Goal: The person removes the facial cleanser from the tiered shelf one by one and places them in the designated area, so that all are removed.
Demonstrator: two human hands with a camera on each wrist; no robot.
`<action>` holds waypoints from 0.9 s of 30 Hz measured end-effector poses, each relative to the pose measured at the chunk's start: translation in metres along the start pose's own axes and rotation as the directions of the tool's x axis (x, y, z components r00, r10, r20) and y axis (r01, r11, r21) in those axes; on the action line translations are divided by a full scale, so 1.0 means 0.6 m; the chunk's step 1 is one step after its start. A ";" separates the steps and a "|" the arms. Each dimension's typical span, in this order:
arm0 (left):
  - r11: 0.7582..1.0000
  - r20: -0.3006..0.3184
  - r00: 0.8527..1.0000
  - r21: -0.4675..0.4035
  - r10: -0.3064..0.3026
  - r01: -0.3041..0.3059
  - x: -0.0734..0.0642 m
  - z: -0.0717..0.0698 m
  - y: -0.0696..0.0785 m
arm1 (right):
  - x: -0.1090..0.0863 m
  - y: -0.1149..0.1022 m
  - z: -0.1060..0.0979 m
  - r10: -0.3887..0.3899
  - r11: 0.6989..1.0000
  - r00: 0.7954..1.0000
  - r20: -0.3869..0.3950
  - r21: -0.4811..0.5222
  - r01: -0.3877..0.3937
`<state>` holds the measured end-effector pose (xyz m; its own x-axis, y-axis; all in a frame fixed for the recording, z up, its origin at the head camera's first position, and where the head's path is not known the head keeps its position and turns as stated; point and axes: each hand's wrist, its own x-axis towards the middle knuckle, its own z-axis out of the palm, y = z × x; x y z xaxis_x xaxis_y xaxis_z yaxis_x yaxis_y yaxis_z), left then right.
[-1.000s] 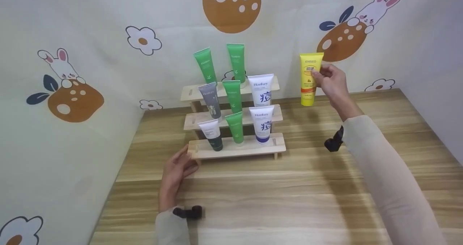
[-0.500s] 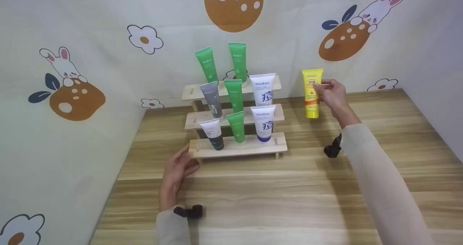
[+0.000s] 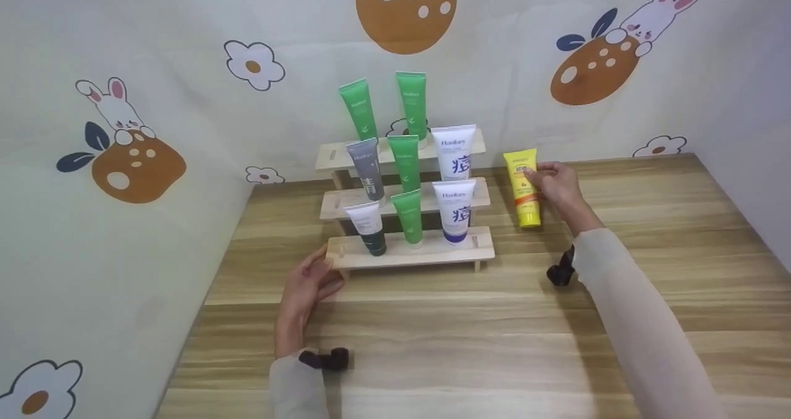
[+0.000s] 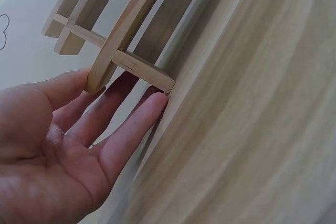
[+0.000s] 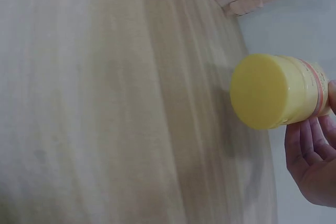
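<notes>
My right hand (image 3: pixel 559 187) pinches a yellow squeeze tube (image 3: pixel 524 190) by its upper part, thumb on the front. The tube's cap points down, tilted slightly, just right of a three-tier wooden display rack (image 3: pixel 411 258). In the right wrist view, the flat yellow cap (image 5: pixel 260 92) faces the camera, close over the table. My left hand (image 3: pixel 309 283) holds the left end of the rack's bottom shelf; in the left wrist view its thumb (image 4: pixel 73 85) touches the shelf corner, and the fingers reach round behind the short leg (image 4: pixel 144 71).
Two green tubes (image 3: pixel 413 107) stand on the top tier's left and middle. The middle tier bears a grey tube (image 3: pixel 366 170), a green one and a white one (image 3: pixel 454 150). Below stand a white-and-dark-green tube (image 3: pixel 368 227), a green one and a white-and-blue one (image 3: pixel 456 212). Patterned cloth walls (image 3: pixel 296 11) surround the table.
My right hand has brought the yellow tube down from in front of the back wall to low beside the rack, and the tube now leans slightly. The left hand keeps its place.
</notes>
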<state>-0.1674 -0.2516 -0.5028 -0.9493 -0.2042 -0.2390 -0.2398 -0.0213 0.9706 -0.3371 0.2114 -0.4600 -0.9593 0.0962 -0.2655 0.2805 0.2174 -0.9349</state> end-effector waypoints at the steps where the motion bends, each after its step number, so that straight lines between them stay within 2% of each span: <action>1: 1.000 0.003 1.000 -0.004 0.005 -0.005 0.001 0.000 0.000 | 0.000 0.003 0.000 0.008 1.000 1.000 0.004 0.002 -0.008; 7: 1.000 0.019 1.000 -0.017 0.004 -0.003 0.003 0.000 -0.002 | -0.002 0.018 0.003 0.053 0.999 0.999 -0.003 -0.008 -0.053; 12: 1.000 0.000 1.000 -0.013 0.000 0.000 0.000 -0.006 -0.001 | -0.002 0.023 0.011 0.095 0.995 0.995 0.006 -0.012 -0.095; 17: 1.000 0.030 1.000 -0.002 -0.006 0.006 -0.001 -0.004 0.001 | -0.002 0.024 0.009 0.140 0.990 0.990 -0.008 -0.024 -0.140; 27: 1.000 0.034 0.999 -0.021 -0.009 0.010 0.002 -0.004 0.001 | 0.001 0.030 0.014 0.118 0.989 0.993 -0.020 -0.089 -0.119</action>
<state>-0.1682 -0.2545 -0.5027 -0.9533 -0.1707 -0.2490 -0.2451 -0.0437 0.9685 -0.3326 0.2073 -0.4790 -0.9187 0.1401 -0.3692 0.3946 0.2901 -0.8718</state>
